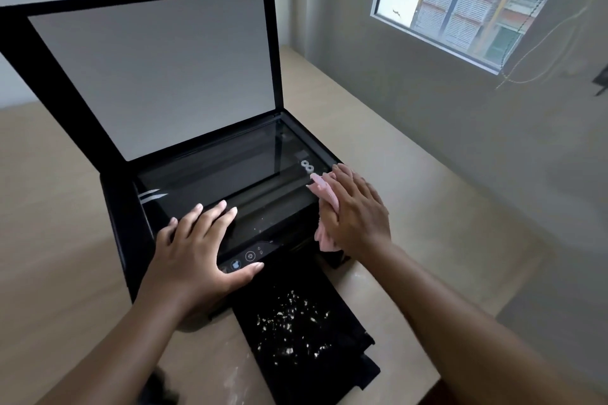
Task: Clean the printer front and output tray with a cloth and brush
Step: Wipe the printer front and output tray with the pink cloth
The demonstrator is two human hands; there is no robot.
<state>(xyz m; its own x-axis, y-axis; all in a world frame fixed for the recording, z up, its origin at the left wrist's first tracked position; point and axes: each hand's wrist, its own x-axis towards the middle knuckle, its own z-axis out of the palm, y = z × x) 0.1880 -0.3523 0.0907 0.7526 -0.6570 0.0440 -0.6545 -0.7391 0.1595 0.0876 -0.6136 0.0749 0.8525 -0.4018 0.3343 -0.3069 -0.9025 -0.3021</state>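
While the right hand (357, 210) presses a crumpled pink cloth (324, 197) with nearly straight fingers onto the right front edge of the black flatbed printer (116, 220), the left hand (197, 246) lies flat and empty on its front; the pulled-out black output tray (329, 371) is strewn with white crumbs (289, 312); most cleaning looks undone.

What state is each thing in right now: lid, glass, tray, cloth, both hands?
Scanner lid: raised, open.
Scanner glass: uncovered, a few white specks near its front edge.
Output tray: pulled out, strewn with white crumbs.
Pink cloth: bunched, pressed against the printer at its right edge.
Left hand: flat, fingers straight, resting on the printer's front.
Right hand: flat, fingers straight, pressing the cloth.
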